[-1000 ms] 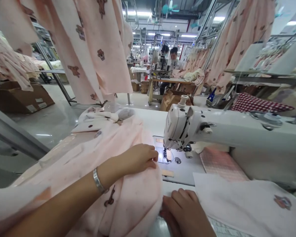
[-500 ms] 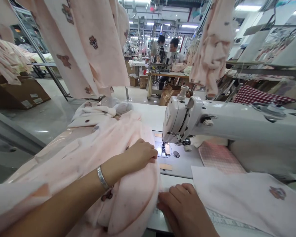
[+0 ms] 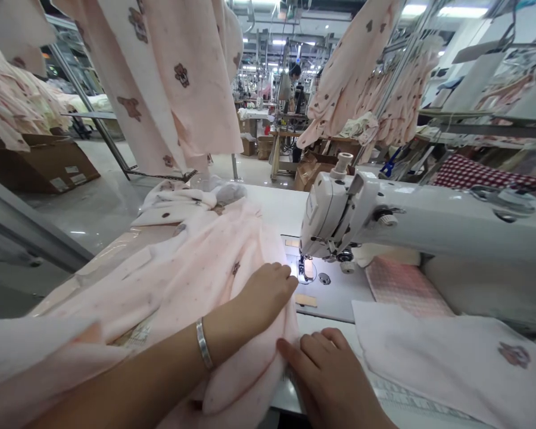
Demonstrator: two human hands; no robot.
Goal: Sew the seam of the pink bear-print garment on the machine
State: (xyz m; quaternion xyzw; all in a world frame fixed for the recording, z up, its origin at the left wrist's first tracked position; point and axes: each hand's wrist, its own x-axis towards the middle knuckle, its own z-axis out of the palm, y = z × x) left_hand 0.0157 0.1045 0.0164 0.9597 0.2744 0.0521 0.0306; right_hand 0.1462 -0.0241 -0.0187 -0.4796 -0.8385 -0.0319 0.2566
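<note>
A pale pink fleece garment (image 3: pixel 192 280) with small bear prints lies heaped over the left half of the sewing table. My left hand (image 3: pixel 272 292), a silver bangle on its wrist, is closed on the garment's right edge, just left of the presser foot (image 3: pixel 301 269). Nearer me, my right hand (image 3: pixel 330 363) pinches the same edge between thumb and curled fingers; the fingertips are partly hidden. The white sewing machine (image 3: pixel 339 208) stands right of the cloth, its needle area lit. No cloth lies under the foot.
A flat pink fabric piece (image 3: pixel 446 351) with a bear print lies right of my right hand. Pink garments (image 3: pixel 205 89) hang above the table's far left. A cardboard box (image 3: pixel 40 164) stands on the floor at left. Another person is partly visible at a far workstation.
The view has shifted slightly left. My right hand has come closer to my left along the garment edge, its thumb now over the cloth. A hanging garment at back right has swung.
</note>
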